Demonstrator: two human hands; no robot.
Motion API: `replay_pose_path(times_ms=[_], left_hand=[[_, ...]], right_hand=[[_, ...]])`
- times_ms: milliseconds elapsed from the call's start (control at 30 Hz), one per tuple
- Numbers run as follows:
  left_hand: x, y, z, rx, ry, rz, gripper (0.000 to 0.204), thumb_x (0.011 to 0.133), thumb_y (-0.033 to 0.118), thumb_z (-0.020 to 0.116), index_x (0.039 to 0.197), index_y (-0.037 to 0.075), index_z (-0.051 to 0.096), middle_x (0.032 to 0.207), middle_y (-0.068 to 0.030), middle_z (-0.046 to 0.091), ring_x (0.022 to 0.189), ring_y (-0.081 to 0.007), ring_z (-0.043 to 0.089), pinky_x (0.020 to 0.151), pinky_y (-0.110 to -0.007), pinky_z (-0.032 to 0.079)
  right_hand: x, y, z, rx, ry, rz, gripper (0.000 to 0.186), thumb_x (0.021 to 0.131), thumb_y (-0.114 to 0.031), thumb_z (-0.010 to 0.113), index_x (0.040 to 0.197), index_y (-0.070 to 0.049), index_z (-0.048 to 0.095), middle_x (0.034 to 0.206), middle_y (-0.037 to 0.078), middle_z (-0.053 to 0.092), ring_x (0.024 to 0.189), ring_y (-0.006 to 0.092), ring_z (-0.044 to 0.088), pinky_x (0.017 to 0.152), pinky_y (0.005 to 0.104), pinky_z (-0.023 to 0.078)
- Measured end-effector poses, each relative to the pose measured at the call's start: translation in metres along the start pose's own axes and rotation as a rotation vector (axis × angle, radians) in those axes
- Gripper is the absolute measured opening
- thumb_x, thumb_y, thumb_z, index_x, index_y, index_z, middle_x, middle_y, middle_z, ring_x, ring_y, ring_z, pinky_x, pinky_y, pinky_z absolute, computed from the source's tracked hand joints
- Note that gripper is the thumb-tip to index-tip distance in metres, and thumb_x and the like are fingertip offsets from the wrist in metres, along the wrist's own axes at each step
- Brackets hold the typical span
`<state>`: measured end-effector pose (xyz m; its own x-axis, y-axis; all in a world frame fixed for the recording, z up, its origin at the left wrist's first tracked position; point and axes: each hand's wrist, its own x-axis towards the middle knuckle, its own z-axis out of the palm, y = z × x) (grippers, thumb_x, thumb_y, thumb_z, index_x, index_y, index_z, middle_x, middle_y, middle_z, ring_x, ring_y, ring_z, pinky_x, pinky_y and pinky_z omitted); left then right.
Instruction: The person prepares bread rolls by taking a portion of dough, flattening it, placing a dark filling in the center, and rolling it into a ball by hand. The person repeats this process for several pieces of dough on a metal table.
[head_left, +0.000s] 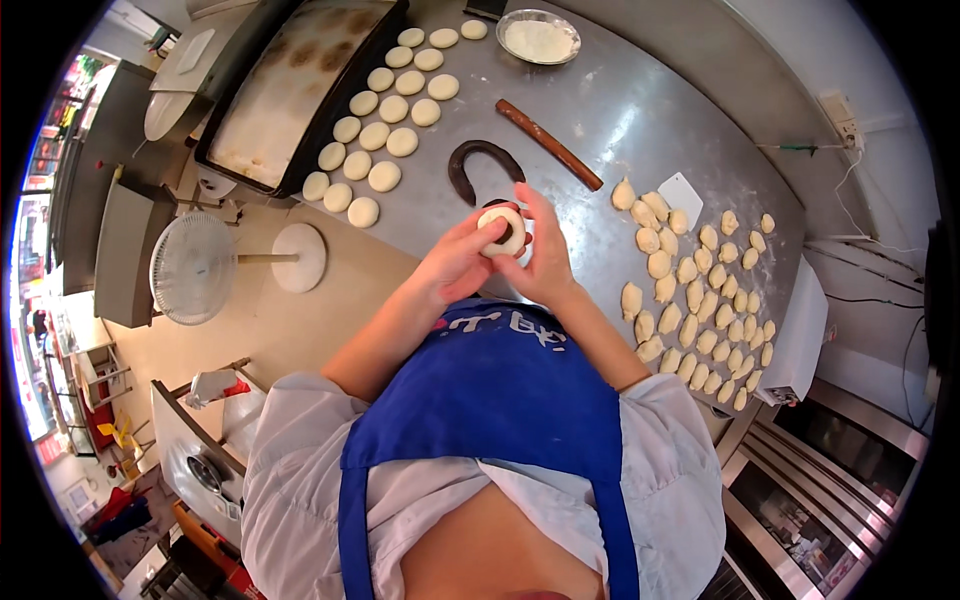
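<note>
- Round cream-white dough wrapper [517, 233] with dark filling [505, 234] at its centre, up between both hands, just beyond the blue cloth apron [480, 400]!
- Left hand [455, 258] grasps it, thumb at the dark middle.
- Right hand [545, 262] cups the other side, gripping too.
- Beyond them, a curved dark-brown paste roll [482, 147] and a straight reddish-brown rod [549, 145] lie on the grey metal table [625, 85].

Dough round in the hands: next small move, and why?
Probably ease the rim of the dough round inward over the dark filling. The filling shows exposed at its middle, ringed by pale dough; the left hand has its thumb at the filling, and the right hand is beside the round, seemingly placed to help turn it.
</note>
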<state>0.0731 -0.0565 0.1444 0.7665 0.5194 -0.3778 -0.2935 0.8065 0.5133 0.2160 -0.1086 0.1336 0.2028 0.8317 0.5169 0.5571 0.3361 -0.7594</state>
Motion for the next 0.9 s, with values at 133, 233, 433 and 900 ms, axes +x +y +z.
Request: replay_pose_path(times_ms=[133, 233, 433, 900], left_hand=[[0.006, -0.007, 0.008, -0.124, -0.109, 0.000, 0.038, 0.100, 0.021, 0.047, 0.133, 0.003, 0.042, 0.124, -0.0084, 0.052, 0.118, -0.0197, 0.050, 0.100, -0.035, 0.042], [0.008, -0.014, 0.014, -0.015, -0.036, 0.051, 0.034, 0.099, 0.012, 0.044, 0.131, 0.003, 0.042, 0.127, -0.0095, 0.050, 0.119, -0.0206, 0.050, 0.100, -0.034, 0.042], [0.007, -0.016, 0.018, 0.072, 0.178, 0.080, 0.036, 0.100, 0.011, 0.039, 0.135, 0.006, 0.037, 0.129, -0.0095, 0.047, 0.121, -0.0204, 0.049, 0.101, -0.035, 0.041], [0.034, -0.015, -0.102, -0.291, 0.472, 0.122, 0.033, 0.098, 0.014, 0.041, 0.122, -0.008, 0.044, 0.118, -0.0201, 0.054, 0.115, -0.0329, 0.052, 0.104, -0.039, 0.042]], right_hand=[[0.004, 0.013, 0.004, 0.137, -0.008, 0.186, 0.026, 0.080, -0.016, 0.059, 0.099, -0.001, 0.067, 0.111, 0.017, 0.063, 0.106, 0.0325, 0.059, 0.093, 0.0407, 0.046], [0.007, 0.016, 0.007, 0.071, -0.034, 0.051, 0.025, 0.080, -0.015, 0.054, 0.095, -0.001, 0.069, 0.113, 0.017, 0.064, 0.112, 0.0339, 0.057, 0.096, 0.0427, 0.043], [0.009, 0.014, 0.017, -0.140, -0.018, -0.087, 0.023, 0.084, -0.010, 0.047, 0.090, -0.003, 0.069, 0.108, 0.015, 0.066, 0.112, 0.0328, 0.057, 0.100, 0.0433, 0.038], [-0.035, 0.128, 0.001, -0.354, -0.534, 0.519, 0.033, 0.080, -0.035, 0.067, 0.097, -0.007, 0.070, 0.092, 0.012, 0.067, 0.084, 0.0275, 0.065, 0.077, 0.0384, 0.051]])
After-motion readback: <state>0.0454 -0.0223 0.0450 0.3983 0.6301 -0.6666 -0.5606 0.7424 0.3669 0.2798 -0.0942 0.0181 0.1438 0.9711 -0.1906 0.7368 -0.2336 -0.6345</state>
